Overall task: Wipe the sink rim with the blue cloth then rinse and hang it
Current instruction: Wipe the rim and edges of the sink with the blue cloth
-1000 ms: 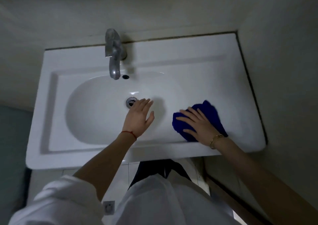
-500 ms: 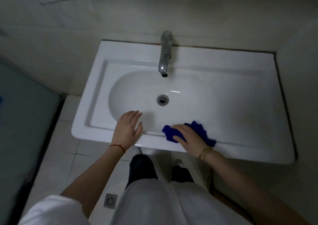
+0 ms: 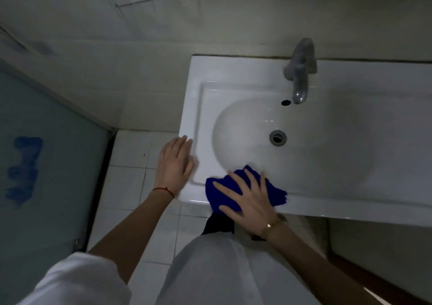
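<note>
Since the earlier frames the cloth has travelled leftward along the sink's front rim, from right of the drain to near the front-left corner, and the left hand has shifted from over the bowl out to the left edge. At the far left a glass panel (image 3: pixel 46 164) closes off that side, with a strip of tiled floor (image 3: pixel 133 188) between it and the sink (image 3: pixel 233 75). The left hand (image 3: pixel 174 164) lies flat, fingers together, empty, on the sink's left rim near the front corner. Just right of it the right hand (image 3: pixel 247 199), fingers spread, presses the blue cloth (image 3: pixel 224 188) onto the front rim; it is pushing down on the cloth, not gripping it. Wiping looks to be mid-way: the front rim seems largely covered, while the left, back and right rims may remain. Rinsing and hanging are not yet done; the tap (image 3: pixel 300 71) runs no water. Little room is left before the corner and the braced hand, so the stroke probably turns there. No hanging place shows.
</note>
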